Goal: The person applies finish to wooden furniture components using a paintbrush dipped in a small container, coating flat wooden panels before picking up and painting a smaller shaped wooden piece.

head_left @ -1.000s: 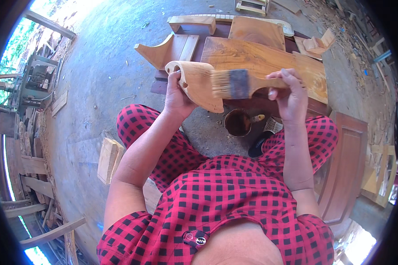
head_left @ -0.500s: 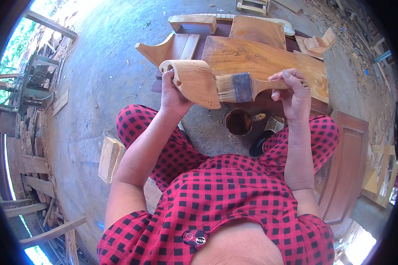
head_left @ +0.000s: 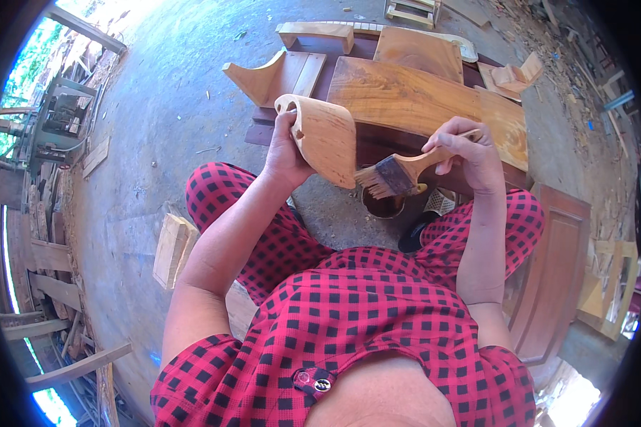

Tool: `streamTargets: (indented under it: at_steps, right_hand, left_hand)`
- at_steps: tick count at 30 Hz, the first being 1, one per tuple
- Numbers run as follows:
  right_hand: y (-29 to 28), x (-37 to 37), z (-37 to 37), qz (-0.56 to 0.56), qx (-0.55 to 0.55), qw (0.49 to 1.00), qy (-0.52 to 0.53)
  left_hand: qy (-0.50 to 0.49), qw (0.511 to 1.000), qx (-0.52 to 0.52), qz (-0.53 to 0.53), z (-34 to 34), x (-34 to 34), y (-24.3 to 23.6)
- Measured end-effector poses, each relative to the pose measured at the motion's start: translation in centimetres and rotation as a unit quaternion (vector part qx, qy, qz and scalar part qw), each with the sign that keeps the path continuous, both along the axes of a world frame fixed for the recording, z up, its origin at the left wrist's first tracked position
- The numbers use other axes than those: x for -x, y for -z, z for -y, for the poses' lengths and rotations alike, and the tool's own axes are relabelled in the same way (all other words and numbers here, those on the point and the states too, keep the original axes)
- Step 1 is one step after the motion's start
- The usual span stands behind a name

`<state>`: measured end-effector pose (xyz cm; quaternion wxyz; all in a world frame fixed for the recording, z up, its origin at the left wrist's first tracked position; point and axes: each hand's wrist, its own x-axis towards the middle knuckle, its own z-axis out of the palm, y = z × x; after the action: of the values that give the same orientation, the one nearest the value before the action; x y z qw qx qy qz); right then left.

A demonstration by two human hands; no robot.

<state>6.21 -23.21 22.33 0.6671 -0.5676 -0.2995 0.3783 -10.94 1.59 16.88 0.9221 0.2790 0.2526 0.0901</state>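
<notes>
My left hand [head_left: 290, 160] grips a pale, curved wooden piece [head_left: 327, 139] by its left end, where holes show. The piece is held up in the air, its lower tip pointing down. Closed around the wooden handle of a wide paintbrush [head_left: 395, 175] is my right hand [head_left: 471, 153]. The brush slants down to the left, its light bristles close to the lower tip of the wood; whether they touch I cannot tell. Below the brush, a round can [head_left: 384, 206] with dark contents stands on the floor, partly hidden by the brush head.
Beyond my hands, a low dark table [head_left: 263, 134] bears a varnished wooden board [head_left: 399, 92], a curved bracket-like piece [head_left: 256, 78] and other wooden parts. A brown panel [head_left: 552, 270] lies at my right. A wood block [head_left: 174, 249] sits by my left knee. Scrap timber lines the left side.
The paintbrush has dropped and tilted, its bristles moving from the wood's right edge down to near its lower tip. The wooden piece has shifted slightly right and turned a little.
</notes>
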Motion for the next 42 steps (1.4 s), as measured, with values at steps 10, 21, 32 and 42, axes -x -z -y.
streamTargets:
  at_steps: [10,21,32,42]
  right_hand:
    - [1.2,2.0,-2.9,-0.075,-0.092,0.993,0.003]
    - [1.1,0.8,-2.7,-0.097,-0.165,0.981,-0.02]
    - [0.8,0.3,-1.7,-0.014,-0.017,0.997,-0.078]
    - [2.6,1.1,-3.6,-0.113,-0.143,0.982,0.042]
  left_hand:
    - [0.06,0.998,0.014,-0.031,1.0,-0.1,0.0]
    - [0.058,0.998,0.01,-0.019,1.1,-0.4,0.1]
    - [0.056,0.998,-0.003,-0.031,0.7,0.0,-0.2]
    - [0.062,0.998,0.023,-0.01,1.3,0.3,-0.7]
